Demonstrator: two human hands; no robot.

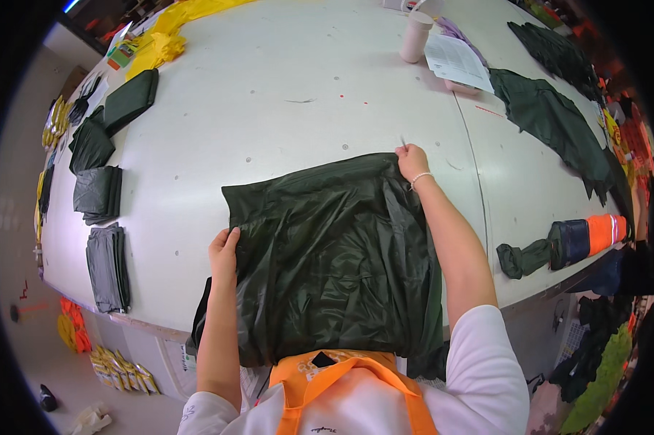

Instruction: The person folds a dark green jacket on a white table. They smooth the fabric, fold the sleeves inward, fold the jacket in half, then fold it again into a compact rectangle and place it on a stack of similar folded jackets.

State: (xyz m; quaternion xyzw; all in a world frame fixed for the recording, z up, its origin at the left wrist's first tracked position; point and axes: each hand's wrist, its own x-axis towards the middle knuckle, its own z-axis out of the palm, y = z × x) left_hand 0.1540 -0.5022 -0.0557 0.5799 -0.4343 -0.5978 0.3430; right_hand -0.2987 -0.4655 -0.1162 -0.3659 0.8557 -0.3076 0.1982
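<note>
A dark green, shiny garment (327, 254), creased all over, is spread across the near edge of the table and hangs down toward my orange apron (341, 384). Its far edge runs fairly straight and slants up to the right. My left hand (224, 250) pinches its left edge, a little below the far left corner. At the far right corner my right hand (411, 161) is closed on the fabric. A thin, pale pointed tool (403, 141) sticks up from the right fingers; its kind cannot be made out.
Folded dark green bundles (108, 267) line the white table's (290, 109) left side. Yellow sheeting (156, 54) lies far left. A pale bottle (416, 36) and a paper sheet (457, 61) stand far right, near loose dark garments (548, 116). An orange-and-navy roll (588, 239) lies right.
</note>
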